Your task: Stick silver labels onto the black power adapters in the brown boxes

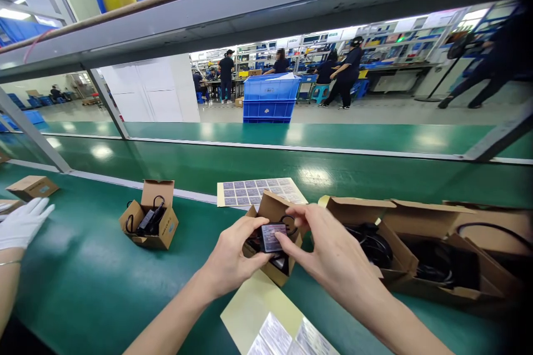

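My left hand [233, 255] grips a small black power adapter [272, 237] by its left side, thumb below and fingers above. A silvery printed label covers the adapter's upper face. With the thumb on that label, my right hand [328, 238] touches the adapter from the right, its fingers curled over near a black cable. Just beneath is an open cardboard box [277, 205], partly hidden by both hands. Behind it lies a sheet of printed labels [250, 191]. A yellowish backing sheet [245, 310] with silvery labels lies in front.
Several open boxes [395, 211] with black cables stand at the right. Another open box [160, 227] holds an adapter at the left. A co-worker's white-gloved hand [25, 222] rests near a closed box [33, 187]. A shelf [250, 5] crosses overhead.
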Available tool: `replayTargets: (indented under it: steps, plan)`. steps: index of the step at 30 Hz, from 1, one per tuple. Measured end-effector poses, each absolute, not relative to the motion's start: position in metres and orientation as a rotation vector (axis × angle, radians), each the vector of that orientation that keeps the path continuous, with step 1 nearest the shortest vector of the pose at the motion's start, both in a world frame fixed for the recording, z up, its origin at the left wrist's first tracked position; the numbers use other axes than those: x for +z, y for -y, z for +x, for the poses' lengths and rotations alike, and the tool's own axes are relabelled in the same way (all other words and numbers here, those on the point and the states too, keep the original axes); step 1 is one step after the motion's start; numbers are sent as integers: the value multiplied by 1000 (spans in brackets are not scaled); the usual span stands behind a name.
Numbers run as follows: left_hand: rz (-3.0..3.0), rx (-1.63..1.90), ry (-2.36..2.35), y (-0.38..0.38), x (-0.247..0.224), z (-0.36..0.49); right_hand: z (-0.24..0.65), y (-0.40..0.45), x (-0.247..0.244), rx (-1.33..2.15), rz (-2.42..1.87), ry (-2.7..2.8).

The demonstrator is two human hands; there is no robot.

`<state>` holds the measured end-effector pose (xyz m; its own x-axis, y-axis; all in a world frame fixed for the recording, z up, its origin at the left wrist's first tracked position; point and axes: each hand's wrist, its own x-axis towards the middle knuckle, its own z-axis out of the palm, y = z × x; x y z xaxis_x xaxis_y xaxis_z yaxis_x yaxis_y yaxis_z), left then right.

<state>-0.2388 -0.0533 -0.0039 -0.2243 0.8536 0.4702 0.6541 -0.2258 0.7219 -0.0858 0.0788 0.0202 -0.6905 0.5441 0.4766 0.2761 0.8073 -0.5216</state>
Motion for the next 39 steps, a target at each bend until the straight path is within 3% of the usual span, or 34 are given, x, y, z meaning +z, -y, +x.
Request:
replayTargets:
  steps: [3,10,14,17,21,23,29,32,36,39]
  plan:
    - [1841,1444,-1784,52,-5,-237,-92,-80,11,329,-500,2355]
    - [1807,1493,-1764,51,-12,-240,-100,-78,-8,918,-390,2281]
    - [1833,1444,-1816,48,-17,-245,-97,-78,-15,854,-445,2368]
    - [1932,1071,-1952,38,-15,-252,-90,-88,-13,735,-463,2412]
    - [2149,220,-2229,28,-2,-277,-56,-93,-6,523,-548,2213]
    - [2168,59,-2266,34,4,-300,-31,-79,-17,452,-549,2245]
    - [2004,-31,-2457,92,20,-393,10,-14,-115,117,-305,2554]
    - [1888,-68,-2658,124,38,-420,17,-7,-139,120,-179,2676]
    - [1866,145,-3006,140,41,-377,34,-23,-128,423,-131,2880]
    - [2250,400,-2618,129,-3,-290,45,-36,-119,684,-173,3005]
